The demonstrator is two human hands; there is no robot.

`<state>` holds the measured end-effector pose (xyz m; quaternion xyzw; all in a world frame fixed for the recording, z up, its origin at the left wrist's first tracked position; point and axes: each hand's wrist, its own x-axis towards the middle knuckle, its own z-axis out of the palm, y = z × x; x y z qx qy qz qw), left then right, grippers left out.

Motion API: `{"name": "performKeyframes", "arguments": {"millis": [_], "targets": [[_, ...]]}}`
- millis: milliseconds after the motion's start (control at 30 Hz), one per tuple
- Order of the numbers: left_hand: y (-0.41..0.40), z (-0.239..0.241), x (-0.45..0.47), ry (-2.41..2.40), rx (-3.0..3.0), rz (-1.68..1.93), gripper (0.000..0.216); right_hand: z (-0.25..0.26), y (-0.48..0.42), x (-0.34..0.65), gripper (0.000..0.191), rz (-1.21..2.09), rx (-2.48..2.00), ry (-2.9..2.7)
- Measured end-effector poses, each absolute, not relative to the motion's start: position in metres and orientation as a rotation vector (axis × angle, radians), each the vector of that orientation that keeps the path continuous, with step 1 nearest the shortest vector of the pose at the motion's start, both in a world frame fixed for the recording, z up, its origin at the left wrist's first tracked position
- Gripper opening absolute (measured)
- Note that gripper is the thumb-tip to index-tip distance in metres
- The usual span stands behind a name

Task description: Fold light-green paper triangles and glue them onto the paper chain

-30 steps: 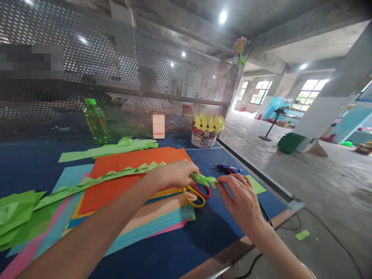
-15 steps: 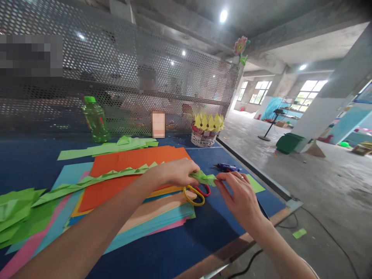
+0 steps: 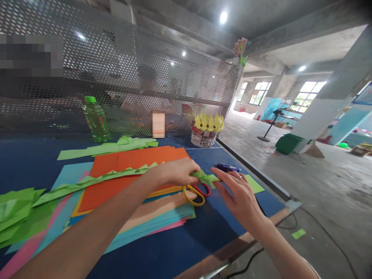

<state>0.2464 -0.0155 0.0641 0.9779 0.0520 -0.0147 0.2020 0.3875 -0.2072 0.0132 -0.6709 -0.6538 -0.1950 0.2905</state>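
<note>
A long folded green paper strip (image 3: 101, 179) with a row of pointed folds runs across the stacked coloured paper (image 3: 136, 155). My left hand (image 3: 183, 170) is closed on it near its right end. At that end my right hand (image 3: 236, 193) pinches the tip between thumb and fingers, its index finger lifted slightly off. Scissors with yellow and red handles (image 3: 194, 202) lie beneath the hands, blades hidden. Past my right hand are a dark blue pen-like tool (image 3: 226, 167) and a light green paper piece (image 3: 255, 184).
Behind the paper stand a green-capped bottle (image 3: 95, 120) and a woven basket (image 3: 204, 137) with yellow paper points on its rim. More green strips (image 3: 110, 148) lie at the back. A perforated metal screen (image 3: 116, 62) borders the blue table (image 3: 209, 240); a person is partly visible behind it.
My right index finger has lifted and straightened away from the strip's end, and the hand has turned slightly. My left hand stays in place.
</note>
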Motion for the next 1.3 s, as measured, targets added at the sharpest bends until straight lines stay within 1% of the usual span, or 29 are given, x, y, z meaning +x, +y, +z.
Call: {"name": "performKeyframes", "arguments": {"millis": [133,233,533,867,1300], "targets": [[-0.0146,0.0631,0.2475,0.156,2.746,-0.027,0.014,0.0138,-0.2058,0.3864,0.016,-0.528,-1.745,-1.744],[-0.0146,0.0627,0.2479,0.164,2.757,-0.024,0.015,0.0135,-0.2046,0.3870,0.012,-0.517,-1.748,-1.741],[-0.0180,0.0667,0.2458,0.159,2.736,-0.027,0.017,0.0154,-0.2034,0.3893,0.012,-0.451,-1.848,-1.752],[-0.0187,0.0660,0.2463,0.119,2.706,-0.016,0.022,0.0137,-0.2031,0.3924,0.012,-0.417,-1.862,-1.774],[-0.0184,0.0646,0.2477,0.114,2.683,-0.016,0.021,0.0130,-0.2033,0.3906,0.012,-0.438,-1.854,-1.775]]}}
